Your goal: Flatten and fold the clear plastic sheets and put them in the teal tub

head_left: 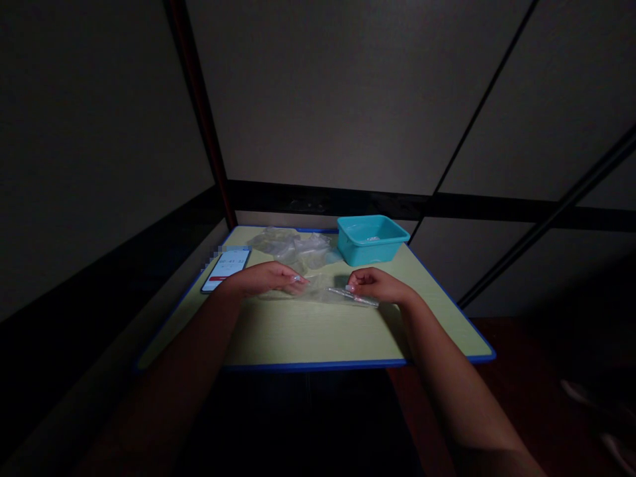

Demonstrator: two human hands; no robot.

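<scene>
My left hand [274, 278] pinches one end of a clear plastic bag [314, 290] above the middle of the table. At the bag's other end, my right hand [376, 285] is closed with thumb and fingertips together on the film. A thin, shiny, stick-like piece [355, 297] lies slantwise just under my right fingers. Whether it sits inside the bag or is a fold of it, I cannot tell. Behind my hands, a heap of crumpled clear plastic bags [288, 245] rests on the tabletop.
A turquoise plastic basket [370, 252] stands at the back right, with something small and shiny inside. On the left lies a phone [227, 268] with a lit timer screen. The pale table [318, 338] has a blue edge, and panelled walls rise behind it.
</scene>
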